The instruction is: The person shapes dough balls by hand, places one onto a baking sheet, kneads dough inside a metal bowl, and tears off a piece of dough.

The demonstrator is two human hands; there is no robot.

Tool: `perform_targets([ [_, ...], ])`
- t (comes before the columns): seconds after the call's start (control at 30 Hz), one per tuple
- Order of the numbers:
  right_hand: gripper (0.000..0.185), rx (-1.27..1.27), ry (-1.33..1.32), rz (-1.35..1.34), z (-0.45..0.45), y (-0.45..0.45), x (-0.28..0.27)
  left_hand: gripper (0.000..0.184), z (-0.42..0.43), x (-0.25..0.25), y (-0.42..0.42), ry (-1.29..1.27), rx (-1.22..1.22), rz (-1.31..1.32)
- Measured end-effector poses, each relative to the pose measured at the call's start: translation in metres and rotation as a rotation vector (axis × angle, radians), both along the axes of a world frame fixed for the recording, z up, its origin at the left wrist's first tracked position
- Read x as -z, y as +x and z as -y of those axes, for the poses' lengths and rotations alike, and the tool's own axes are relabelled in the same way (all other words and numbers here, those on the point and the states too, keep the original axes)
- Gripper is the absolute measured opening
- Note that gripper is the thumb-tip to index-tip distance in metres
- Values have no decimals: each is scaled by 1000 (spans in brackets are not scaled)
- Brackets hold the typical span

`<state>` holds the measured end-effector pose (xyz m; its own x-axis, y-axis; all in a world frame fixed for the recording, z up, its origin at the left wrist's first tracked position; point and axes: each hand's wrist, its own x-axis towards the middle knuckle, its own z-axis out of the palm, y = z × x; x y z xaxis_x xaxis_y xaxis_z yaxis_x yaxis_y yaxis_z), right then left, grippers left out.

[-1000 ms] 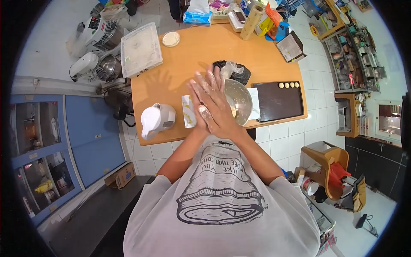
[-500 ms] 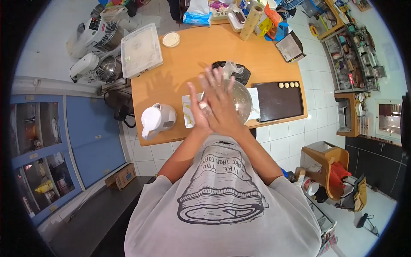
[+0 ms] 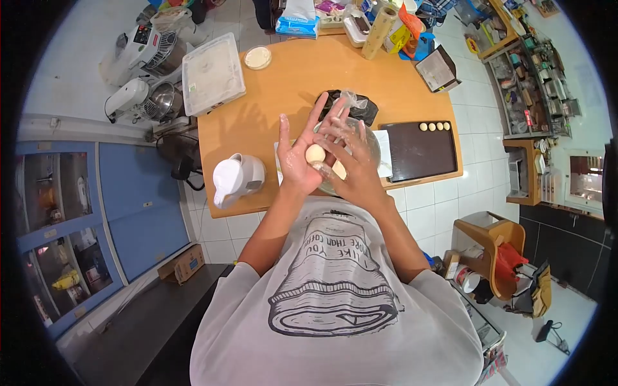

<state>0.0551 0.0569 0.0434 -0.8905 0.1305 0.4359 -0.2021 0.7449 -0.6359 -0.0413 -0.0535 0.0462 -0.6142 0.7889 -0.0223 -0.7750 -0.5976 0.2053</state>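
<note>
My left hand [image 3: 298, 159] is turned palm up with fingers spread, and a small round pale dough ball [image 3: 315, 154] rests on its palm. My right hand [image 3: 353, 164] is right beside the ball, fingers apart, thumb close to it or touching it; I cannot tell which. Both hands have whitish residue on the fingers. Beneath them is a bowl [image 3: 373, 145], largely covered by the hands, with some pale dough [image 3: 339, 169] visible in it. To the right lies a dark baking tray [image 3: 421, 154] with several small dough balls [image 3: 434, 127] in a row along its far edge.
A white electric kettle [image 3: 238, 180] stands left on the wooden table [image 3: 283, 80]. Farther back are a lidded plastic container [image 3: 214, 74], a round lid [image 3: 257, 58] and a black plastic bag [image 3: 364, 110]. An open box [image 3: 438, 69] sits at the right edge.
My hands were pressed together, palm against palm. Now they have parted, the right shifting to the right, and the dough ball shows on my left palm.
</note>
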Motion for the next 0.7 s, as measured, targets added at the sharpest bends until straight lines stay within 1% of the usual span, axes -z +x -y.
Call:
perform_targets([
  [0.07,44,1,-61,-3,2,4,5,91,-2,3,1,-27,-30,25],
  [0.17,42,74,-15,-53,5,3,17,89,-2,10,5,-79,-15,44],
  [0.3,43,-21,-130,-106,12,3,8,87,0,9,5,-64,8,-15],
  [0.37,41,-28,-218,-145,14,8,-6,87,4,0,3,-25,-12,36],
  [0.4,41,8,-218,-137,13,9,-11,87,6,-3,1,-4,-21,61],
  [0.47,40,80,-219,-118,8,13,-18,88,9,-1,-1,-51,3,-33],
  [0.6,37,40,-233,-13,0,16,-20,91,11,-4,2,-82,50,-120],
  [0.67,36,11,-282,58,-2,16,-22,93,11,-5,6,-66,69,-115],
  [0.7,35,6,-265,59,-2,15,-25,94,12,-5,7,-59,78,-113],
])
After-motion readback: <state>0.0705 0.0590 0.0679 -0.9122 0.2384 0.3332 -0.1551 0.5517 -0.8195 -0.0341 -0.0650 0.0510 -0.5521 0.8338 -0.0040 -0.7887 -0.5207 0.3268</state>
